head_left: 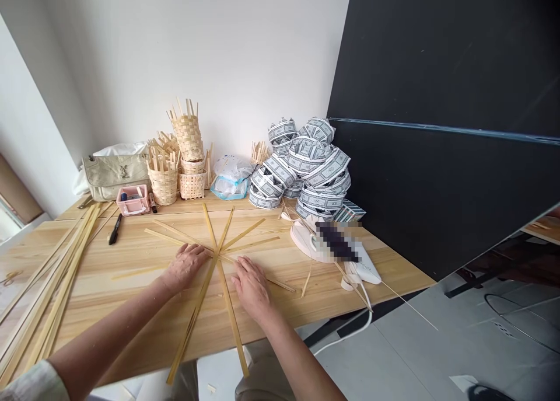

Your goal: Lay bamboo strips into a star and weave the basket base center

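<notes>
Flat bamboo strips cross one another in a star on the wooden table, and two of their ends hang over the front edge. My left hand lies on the strips just left of the crossing, its fingers pointing towards the centre. To the right of the crossing, my right hand rests palm down with its fingers spread over a strip and the table. Both palms are hidden from view.
Long strips lie at the left beside a black marker. Woven baskets, a pink box, a bag and patterned rolls line the back. A white cable hangs at the right edge.
</notes>
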Tool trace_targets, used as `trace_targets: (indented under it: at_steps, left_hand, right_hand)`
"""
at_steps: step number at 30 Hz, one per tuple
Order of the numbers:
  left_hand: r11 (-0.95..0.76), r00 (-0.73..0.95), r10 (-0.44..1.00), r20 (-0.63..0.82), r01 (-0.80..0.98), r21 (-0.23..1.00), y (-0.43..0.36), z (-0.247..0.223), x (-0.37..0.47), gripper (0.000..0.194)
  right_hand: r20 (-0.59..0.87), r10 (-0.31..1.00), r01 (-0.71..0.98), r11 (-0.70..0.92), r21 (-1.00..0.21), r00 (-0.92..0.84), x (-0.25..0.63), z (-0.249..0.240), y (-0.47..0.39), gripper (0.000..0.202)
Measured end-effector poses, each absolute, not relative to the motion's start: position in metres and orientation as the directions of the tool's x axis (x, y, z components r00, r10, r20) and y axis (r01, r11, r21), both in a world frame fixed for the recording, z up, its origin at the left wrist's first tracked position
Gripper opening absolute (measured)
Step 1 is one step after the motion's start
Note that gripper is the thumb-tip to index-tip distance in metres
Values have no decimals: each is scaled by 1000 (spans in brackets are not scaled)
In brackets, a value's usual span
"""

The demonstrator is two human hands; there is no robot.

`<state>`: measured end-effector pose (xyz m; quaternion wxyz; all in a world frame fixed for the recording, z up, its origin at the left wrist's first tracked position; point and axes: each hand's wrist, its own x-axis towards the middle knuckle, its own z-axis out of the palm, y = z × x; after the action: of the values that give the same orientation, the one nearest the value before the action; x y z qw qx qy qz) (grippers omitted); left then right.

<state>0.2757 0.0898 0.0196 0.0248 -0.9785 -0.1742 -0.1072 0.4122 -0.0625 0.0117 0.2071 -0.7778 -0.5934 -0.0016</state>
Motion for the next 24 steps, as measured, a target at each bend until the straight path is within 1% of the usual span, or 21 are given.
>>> trace_targets:
  at_steps: [3, 5, 8, 12, 19, 22, 24]
  left_hand:
    - [-942, 924, 321, 206, 333, -26, 96, 21, 275, 22]
    - [-945, 924, 315, 217, 327, -24, 97, 23, 276, 20]
    - [-951, 928, 303, 216, 307, 16, 94, 24, 281, 21]
    - [-957, 938, 291, 188, 282, 73, 89, 24, 290, 21]
    - [-959, 939, 284, 194, 279, 54, 87, 17, 293, 23]
    - [-959, 938, 284, 198, 282, 39, 89, 15, 293, 23]
    - [-956, 936, 292, 196, 292, 34, 90, 15, 294, 23]
  right_hand:
    - [255, 926, 930, -194, -314, 279, 409, 12, -61, 34]
    - [256, 925, 934, -204, -294, 282, 409, 14, -61, 29]
    - [237, 922, 940, -253, -230, 306, 412, 19, -58, 20]
    - [222, 925, 949, -282, -143, 309, 415, 21, -47, 20]
    - [173, 918, 932, -337, -133, 356, 412, 19, -24, 24]
    - [169, 915, 929, -346, -132, 365, 412, 17, -21, 23]
    - [182, 917, 934, -341, -110, 356, 412, 17, -21, 22]
